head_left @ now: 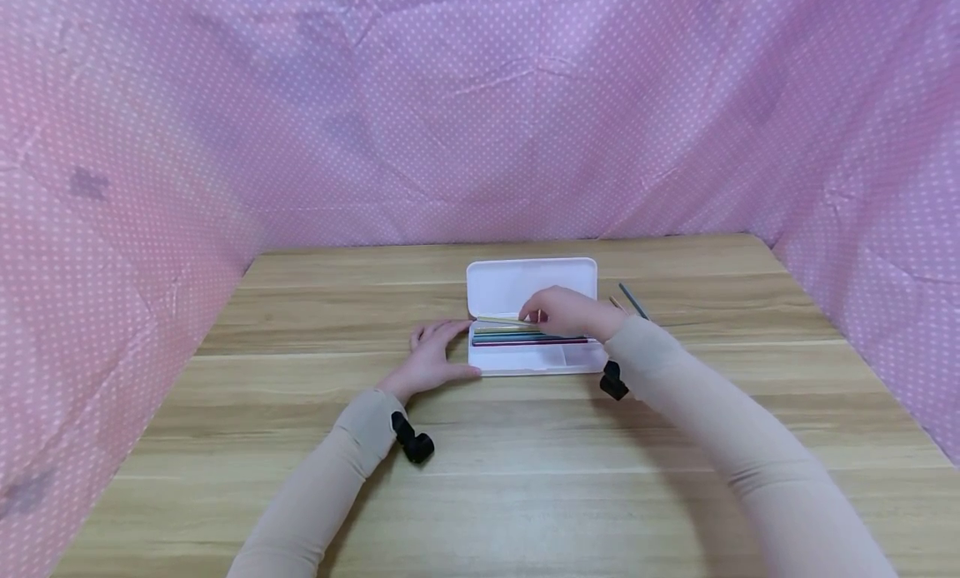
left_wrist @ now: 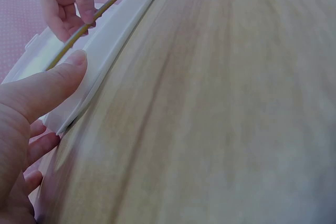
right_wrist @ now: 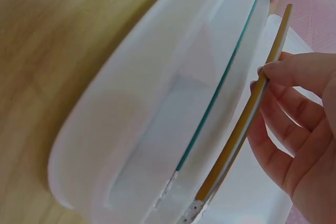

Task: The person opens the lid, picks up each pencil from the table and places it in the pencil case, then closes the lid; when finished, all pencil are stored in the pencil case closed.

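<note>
A white pencil case (head_left: pixel 517 360) lies with its lid (head_left: pixel 502 282) folded back. Across it lie several pencils (head_left: pixel 498 337), among them a teal pencil (right_wrist: pixel 220 85) and a dark red one. Above them my right hand (head_left: pixel 566 310) pinches a yellow pencil (right_wrist: pixel 236 135) between thumb and fingers, its silvery end low in the right wrist view. My left hand (head_left: pixel 431 363) spans the case's left end, thumb at the front corner and fingers toward the back, extended and touching it. In the left wrist view its thumb (left_wrist: pixel 58 85) reaches over the case rim.
Beyond my right wrist, a dark blue pencil (head_left: pixel 632 299) and a brownish one (head_left: pixel 617 303) lie on the wooden table (head_left: pixel 495 478), partly hidden by the sleeve. A pink dotted cloth (head_left: pixel 480 128) hangs behind and along both sides.
</note>
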A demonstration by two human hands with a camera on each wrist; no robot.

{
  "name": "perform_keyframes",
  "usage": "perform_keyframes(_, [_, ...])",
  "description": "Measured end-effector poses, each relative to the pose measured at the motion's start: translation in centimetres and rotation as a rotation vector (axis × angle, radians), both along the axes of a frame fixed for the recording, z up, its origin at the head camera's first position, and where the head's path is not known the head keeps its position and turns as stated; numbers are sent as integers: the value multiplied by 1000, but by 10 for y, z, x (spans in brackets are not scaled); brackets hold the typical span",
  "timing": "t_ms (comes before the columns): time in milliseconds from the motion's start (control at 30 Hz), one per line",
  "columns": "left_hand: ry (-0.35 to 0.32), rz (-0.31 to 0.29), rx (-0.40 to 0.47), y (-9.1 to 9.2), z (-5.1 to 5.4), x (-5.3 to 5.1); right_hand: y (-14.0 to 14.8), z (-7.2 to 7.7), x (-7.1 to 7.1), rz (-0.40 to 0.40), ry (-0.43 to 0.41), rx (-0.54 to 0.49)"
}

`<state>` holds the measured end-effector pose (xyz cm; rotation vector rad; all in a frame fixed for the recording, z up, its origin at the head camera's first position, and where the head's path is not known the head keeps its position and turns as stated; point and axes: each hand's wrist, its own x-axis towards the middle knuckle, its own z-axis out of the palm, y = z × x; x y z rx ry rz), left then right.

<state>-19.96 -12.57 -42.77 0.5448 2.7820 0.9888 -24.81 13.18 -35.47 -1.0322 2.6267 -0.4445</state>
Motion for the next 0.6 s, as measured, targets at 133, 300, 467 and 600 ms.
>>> perform_keyframes(133, [2, 6, -2, 0, -1, 0, -3, -3, 0, 32, 10, 6])
perform_keyframes(300, [7, 9, 0, 1, 0, 0, -6, -6, 0, 65, 38, -1])
perform_keyframes(467, [3, 12, -2, 0, 0, 0, -6, -9, 0, 80, 53, -3])
perform_keyframes(600, [-2, 14, 2, 1, 1, 0, -6, -11, 0, 77, 50, 1])
